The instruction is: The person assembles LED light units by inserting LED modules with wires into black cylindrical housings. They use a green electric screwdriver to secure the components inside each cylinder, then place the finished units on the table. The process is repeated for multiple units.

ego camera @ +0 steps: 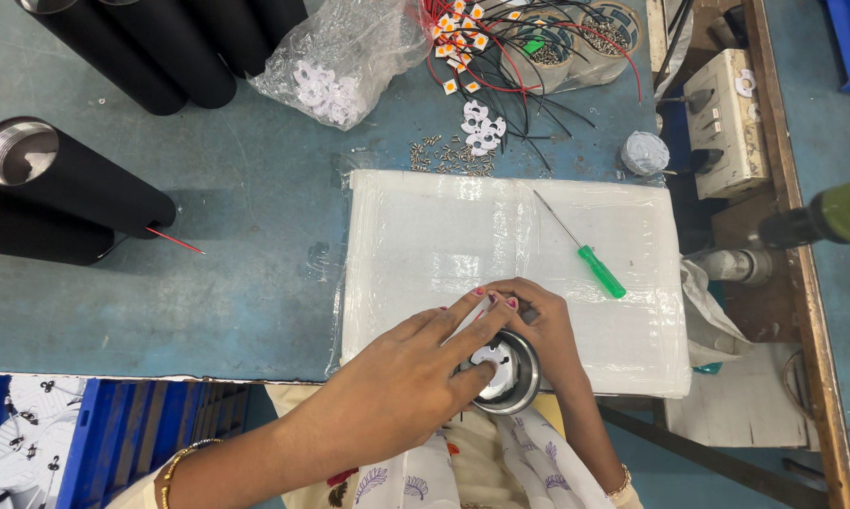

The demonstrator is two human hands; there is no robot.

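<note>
Both my hands meet at the front edge of a white plastic-covered pad [444, 245]. My left hand [401, 377] reaches in from the lower left, its fingers laid over the open end of a black metal tube [508, 377] with a white round part inside. My right hand [543, 325] wraps around the tube's far side and holds it upright. A green-handled screwdriver [590, 259] lies loose on the pad, to the right of my hands.
Several black tubes [66, 179] lie at the left and top left. A clear bag of white parts [335, 66], loose screws [453, 155], wired orange pieces [462, 38] and tape rolls [585, 38] sit at the back. A blue crate [142, 429] is lower left, a switch box [726, 123] right.
</note>
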